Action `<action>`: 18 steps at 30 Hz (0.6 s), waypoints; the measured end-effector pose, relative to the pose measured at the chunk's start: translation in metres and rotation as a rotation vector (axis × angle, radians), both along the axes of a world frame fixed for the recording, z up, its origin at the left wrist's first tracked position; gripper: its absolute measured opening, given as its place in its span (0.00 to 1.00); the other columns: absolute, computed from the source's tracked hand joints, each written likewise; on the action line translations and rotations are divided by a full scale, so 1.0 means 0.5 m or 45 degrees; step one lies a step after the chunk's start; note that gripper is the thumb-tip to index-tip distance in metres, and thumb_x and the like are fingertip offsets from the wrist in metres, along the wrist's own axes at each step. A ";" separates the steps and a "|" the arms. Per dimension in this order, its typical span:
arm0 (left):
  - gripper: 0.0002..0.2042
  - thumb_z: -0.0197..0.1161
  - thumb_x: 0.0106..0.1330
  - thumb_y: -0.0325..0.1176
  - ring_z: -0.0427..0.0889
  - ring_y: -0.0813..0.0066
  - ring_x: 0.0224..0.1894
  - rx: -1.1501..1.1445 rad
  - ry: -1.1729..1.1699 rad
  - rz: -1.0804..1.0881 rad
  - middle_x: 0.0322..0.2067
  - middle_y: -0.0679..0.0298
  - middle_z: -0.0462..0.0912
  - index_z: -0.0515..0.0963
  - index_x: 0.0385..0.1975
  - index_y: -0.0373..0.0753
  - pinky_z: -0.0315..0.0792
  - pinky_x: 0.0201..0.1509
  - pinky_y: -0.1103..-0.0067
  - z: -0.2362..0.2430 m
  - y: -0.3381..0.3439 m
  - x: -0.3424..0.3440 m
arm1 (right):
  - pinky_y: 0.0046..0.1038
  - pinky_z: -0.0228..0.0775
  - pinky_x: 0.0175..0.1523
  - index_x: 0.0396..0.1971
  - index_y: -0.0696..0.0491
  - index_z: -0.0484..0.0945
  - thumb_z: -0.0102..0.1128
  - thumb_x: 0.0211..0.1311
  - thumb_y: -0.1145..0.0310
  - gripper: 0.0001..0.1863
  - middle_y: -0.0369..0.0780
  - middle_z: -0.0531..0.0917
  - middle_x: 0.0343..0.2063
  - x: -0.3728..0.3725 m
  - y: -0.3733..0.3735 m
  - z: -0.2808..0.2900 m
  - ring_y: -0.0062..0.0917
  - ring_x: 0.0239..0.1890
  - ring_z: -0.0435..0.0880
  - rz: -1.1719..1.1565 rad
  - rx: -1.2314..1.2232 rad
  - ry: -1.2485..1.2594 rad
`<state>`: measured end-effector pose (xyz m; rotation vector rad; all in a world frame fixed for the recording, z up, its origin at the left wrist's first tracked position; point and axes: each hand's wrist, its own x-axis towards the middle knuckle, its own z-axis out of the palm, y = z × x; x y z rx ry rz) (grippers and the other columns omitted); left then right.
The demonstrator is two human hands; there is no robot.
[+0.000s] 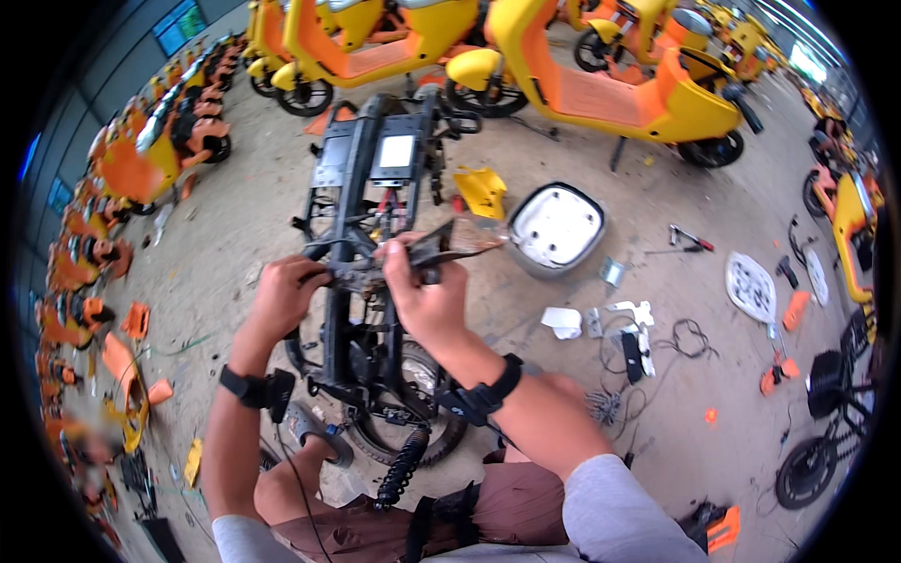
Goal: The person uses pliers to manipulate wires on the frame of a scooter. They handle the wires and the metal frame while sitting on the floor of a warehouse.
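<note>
Head view, left to right: curled left hand [297,287] at stripped black scooter frame [355,178] on floor [239,211], grip unclear; looks heavy, rigid, best held by bare tubes [336,328]; half-closed right hand [430,293] against dark flap [449,244], hold hidden.

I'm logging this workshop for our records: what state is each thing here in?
Black frame: uncovered, parts exposed
Left hand: fingers bent, at the frame
Right hand: fingers curled by a dark flap, hold unclear
Large yellow scooter: upright
Yellow panel: detached
White-lined shell: hollow side up
Red-handled tool: lying on the floor
</note>
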<state>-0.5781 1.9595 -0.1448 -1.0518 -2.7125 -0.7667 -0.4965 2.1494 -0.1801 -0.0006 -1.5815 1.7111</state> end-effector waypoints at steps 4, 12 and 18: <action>0.08 0.67 0.52 0.25 0.79 0.62 0.28 -0.058 0.184 -0.206 0.27 0.55 0.80 0.81 0.32 0.30 0.72 0.34 0.74 0.000 -0.006 -0.019 | 0.19 0.60 0.23 0.27 0.58 0.79 0.57 0.62 0.71 0.08 0.32 0.78 0.17 0.001 0.005 0.006 0.10 0.16 0.69 -0.022 0.042 0.030; 0.06 0.64 0.53 0.23 0.79 0.58 0.26 0.062 -0.036 0.106 0.23 0.50 0.79 0.79 0.28 0.26 0.70 0.33 0.72 -0.040 0.003 -0.015 | 0.32 0.70 0.26 0.24 0.61 0.77 0.58 0.61 0.66 0.13 0.49 0.78 0.17 0.002 0.009 -0.005 0.44 0.22 0.80 0.021 -0.135 0.091; 0.12 0.63 0.51 0.20 0.77 0.58 0.31 -0.180 0.150 -0.201 0.28 0.53 0.77 0.78 0.37 0.27 0.69 0.39 0.71 -0.036 -0.019 -0.051 | 0.34 0.68 0.24 0.23 0.60 0.75 0.58 0.58 0.71 0.09 0.48 0.78 0.18 0.001 0.010 -0.016 0.44 0.22 0.79 -0.066 -0.124 0.129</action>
